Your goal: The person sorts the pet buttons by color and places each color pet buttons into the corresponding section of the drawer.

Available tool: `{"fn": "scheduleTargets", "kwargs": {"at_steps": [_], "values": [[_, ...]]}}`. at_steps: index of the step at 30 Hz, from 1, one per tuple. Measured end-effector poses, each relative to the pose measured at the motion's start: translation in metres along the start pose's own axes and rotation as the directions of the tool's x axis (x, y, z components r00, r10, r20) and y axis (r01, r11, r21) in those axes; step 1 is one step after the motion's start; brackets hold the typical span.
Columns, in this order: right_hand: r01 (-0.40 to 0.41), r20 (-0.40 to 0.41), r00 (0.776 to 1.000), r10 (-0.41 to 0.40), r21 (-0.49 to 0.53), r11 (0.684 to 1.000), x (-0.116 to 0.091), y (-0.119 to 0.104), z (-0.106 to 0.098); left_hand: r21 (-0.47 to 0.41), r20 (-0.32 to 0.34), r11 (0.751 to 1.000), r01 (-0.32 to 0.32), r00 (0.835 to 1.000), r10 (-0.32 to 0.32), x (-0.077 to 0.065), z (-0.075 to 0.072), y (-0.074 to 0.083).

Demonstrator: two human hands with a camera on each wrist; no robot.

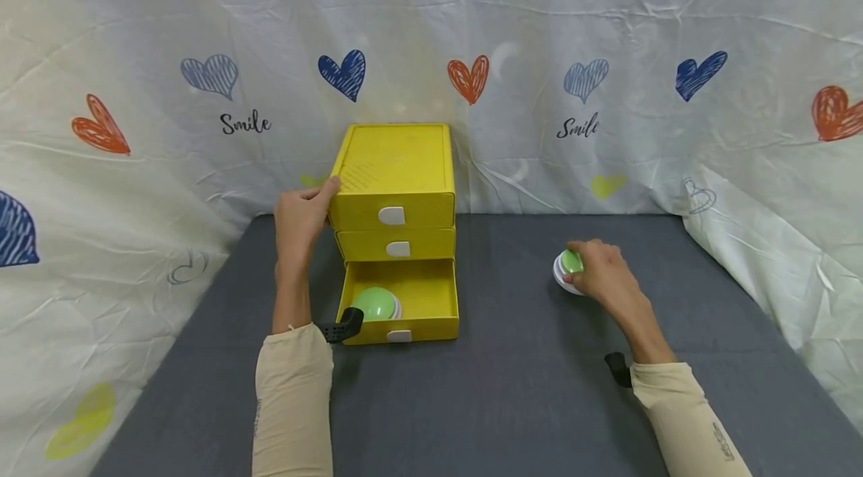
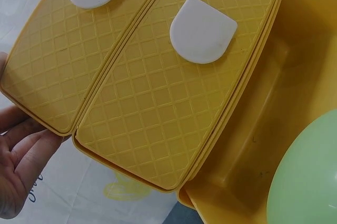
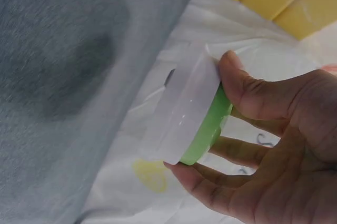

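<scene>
A yellow three-drawer box (image 1: 394, 211) stands at the back of the table, its bottom drawer (image 1: 431, 305) pulled out. Inside that drawer sits a round piece with a light-green dome (image 1: 373, 303) and white base; the dome also shows at the right in the left wrist view. My left hand (image 1: 303, 219) rests against the box's upper left side, fingers (image 2: 34, 155) touching it near the top drawer. Over the right of the table, my right hand (image 1: 603, 275) pinches a round white-and-green piece (image 3: 195, 111) between thumb and fingertips, its white face turned away from the palm.
The upper two drawers are closed, with white tabs (image 1: 392, 216) on their fronts. A dark grey cloth (image 1: 512, 387) covers the table. Behind and beside it hangs a pale curtain (image 1: 526, 20) printed with hearts, its right fold lying along the table's edge.
</scene>
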State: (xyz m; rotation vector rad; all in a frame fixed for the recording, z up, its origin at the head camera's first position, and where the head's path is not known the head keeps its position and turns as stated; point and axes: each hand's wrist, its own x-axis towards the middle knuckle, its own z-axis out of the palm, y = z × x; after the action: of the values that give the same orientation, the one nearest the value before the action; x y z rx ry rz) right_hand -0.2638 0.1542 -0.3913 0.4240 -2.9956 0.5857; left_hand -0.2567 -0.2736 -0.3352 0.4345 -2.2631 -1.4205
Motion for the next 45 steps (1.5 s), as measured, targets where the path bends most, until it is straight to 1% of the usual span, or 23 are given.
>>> {"fn": "scheduleTargets", "kwargs": {"at_steps": [8,12,16,19,22,28,36,40,45], "values": [[0.084,-0.016,0.996,-0.084,-0.007,0.996,-0.008,-0.019,-0.001,-0.006,0.001,1.000,-0.008,1.000,0.008,0.000,0.002,0.000],[0.137,-0.043,0.990,-0.137,0.005,0.991,-0.010,-0.032,0.001,-0.003,-0.006,1.000,-0.006,1.000,0.006,0.001,0.001,-0.001],[0.177,-0.045,0.983,-0.176,0.011,0.984,-0.010,-0.044,0.002,0.000,-0.011,1.000,-0.004,1.000,0.004,0.001,0.001,-0.001],[0.192,-0.039,0.981,-0.191,0.015,0.981,-0.009,-0.053,0.003,-0.001,-0.007,1.000,-0.010,1.000,0.010,0.001,0.001,-0.002],[0.199,-0.029,0.980,-0.198,0.041,0.979,-0.009,-0.064,0.002,-0.003,-0.001,1.000,-0.017,1.000,0.017,0.001,0.001,-0.002],[0.241,0.009,0.970,-0.242,0.075,0.968,-0.009,-0.090,0.003,0.001,-0.001,1.000,0.003,1.000,-0.003,0.001,0.000,-0.001],[0.295,0.038,0.953,-0.301,0.120,0.948,-0.006,-0.130,0.015,0.019,-0.006,1.000,0.017,1.000,-0.017,0.003,-0.001,-0.002],[0.336,0.047,0.938,-0.343,0.108,0.936,-0.002,-0.146,0.023,0.012,-0.002,1.000,0.015,1.000,-0.015,0.003,-0.001,-0.002],[0.388,0.058,0.918,-0.393,0.079,0.918,0.002,-0.158,0.035,0.024,0.006,1.000,0.021,1.000,-0.021,0.001,0.000,-0.001]]}}
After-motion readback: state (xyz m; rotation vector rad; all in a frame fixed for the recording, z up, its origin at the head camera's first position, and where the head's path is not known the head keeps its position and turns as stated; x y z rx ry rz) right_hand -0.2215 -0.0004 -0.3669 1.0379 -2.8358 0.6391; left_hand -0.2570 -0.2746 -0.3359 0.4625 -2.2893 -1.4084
